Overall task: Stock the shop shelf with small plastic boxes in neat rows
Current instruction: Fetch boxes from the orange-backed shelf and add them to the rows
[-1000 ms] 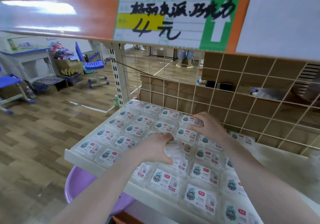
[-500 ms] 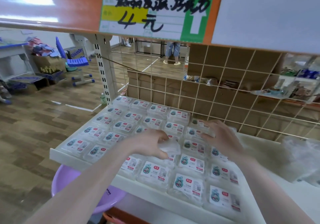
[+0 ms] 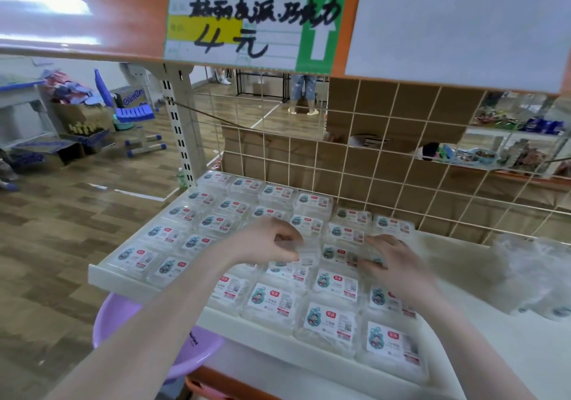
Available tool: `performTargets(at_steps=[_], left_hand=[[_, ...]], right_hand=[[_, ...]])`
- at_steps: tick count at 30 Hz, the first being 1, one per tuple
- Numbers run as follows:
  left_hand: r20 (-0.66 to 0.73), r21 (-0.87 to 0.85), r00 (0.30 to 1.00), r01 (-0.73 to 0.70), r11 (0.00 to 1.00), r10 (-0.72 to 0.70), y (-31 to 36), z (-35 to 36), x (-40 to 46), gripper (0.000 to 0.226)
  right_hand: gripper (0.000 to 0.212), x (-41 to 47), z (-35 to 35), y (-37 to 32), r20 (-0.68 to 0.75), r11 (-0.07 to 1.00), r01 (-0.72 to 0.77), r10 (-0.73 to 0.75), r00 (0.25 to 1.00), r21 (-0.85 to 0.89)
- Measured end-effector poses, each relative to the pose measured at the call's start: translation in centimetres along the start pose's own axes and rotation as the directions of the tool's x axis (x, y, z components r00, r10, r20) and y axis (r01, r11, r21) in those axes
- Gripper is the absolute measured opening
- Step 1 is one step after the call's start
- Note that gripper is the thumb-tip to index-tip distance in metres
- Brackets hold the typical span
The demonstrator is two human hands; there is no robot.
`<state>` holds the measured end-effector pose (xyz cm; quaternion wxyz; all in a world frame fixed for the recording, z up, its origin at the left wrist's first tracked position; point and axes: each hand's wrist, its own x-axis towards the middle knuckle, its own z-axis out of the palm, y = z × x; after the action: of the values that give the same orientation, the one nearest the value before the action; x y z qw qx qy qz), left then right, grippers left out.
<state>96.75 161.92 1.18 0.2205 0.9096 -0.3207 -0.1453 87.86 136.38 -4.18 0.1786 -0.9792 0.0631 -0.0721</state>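
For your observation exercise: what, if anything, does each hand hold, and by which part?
The left hand pinches a small clear plastic box at its left edge. The right hand rests on the box rows; any grip cannot be told.
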Motion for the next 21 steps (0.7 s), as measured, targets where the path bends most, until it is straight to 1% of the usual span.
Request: performTargets(at_steps=[3,6,9,11,14,16,18,19,21], left_hand=[[-0.029,-0.019,1.0,0.004,1.0,-0.004,0.1,-0.3,0.3,0.034],[-0.099,-0.116,0.995,0.013,0.993,-0.025,-0.1,0.0,0.7,0.032],[-0.166,-0.216,0.986,-0.023,0.976,-0.014,-0.3,0.6,1.0,0.028],[-0.2,-0.247,0.98,-0.05,0.968,0.0,-0.4,0.8,1.2,0.027],[-0.233,-0.208,0.972,-0.052,0.977,0.002,-0.7,1.0,1.7,0.028],[-0.233,-0.173,0.972,-0.019,0.985,-0.022,-1.0,1.2,2.0,0.031],[-0.209,-0.173,0.976,0.024,0.985,-0.061,-1.3,1.4,2.2,0.041],[-0.192,-0.142,0.979,0.04,0.989,-0.067,-1.4,1.6,2.4,0.048],[-0.141,-0.025,0.987,0.07,0.997,-0.073,-1.7,1.9,2.8,0.06]], right_hand=[[0.052,-0.1,0.0,-0.2,-0.008,1.0,0.02,-0.02,1.0,-0.003],[0.052,-0.2,0.0,-0.2,-0.006,1.0,0.021,-0.021,1.0,0.002],[0.053,-0.2,0.2,-0.1,0.008,1.0,0.013,-0.013,1.0,0.002],[0.053,-0.2,0.3,0.0,0.008,1.0,0.005,-0.005,1.0,0.008],[0.053,-0.3,0.4,0.1,0.006,1.0,0.002,-0.002,1.0,0.013],[0.053,-0.3,0.5,0.1,0.013,1.0,-0.001,0.001,1.0,0.01],[0.053,-0.2,0.4,0.1,0.016,1.0,0.0,-0.001,1.0,0.014],[0.052,-0.2,0.4,0.1,0.015,1.0,0.003,-0.004,1.0,0.018],[0.052,-0.2,0.3,0.0,0.017,1.0,0.004,-0.005,1.0,0.026]])
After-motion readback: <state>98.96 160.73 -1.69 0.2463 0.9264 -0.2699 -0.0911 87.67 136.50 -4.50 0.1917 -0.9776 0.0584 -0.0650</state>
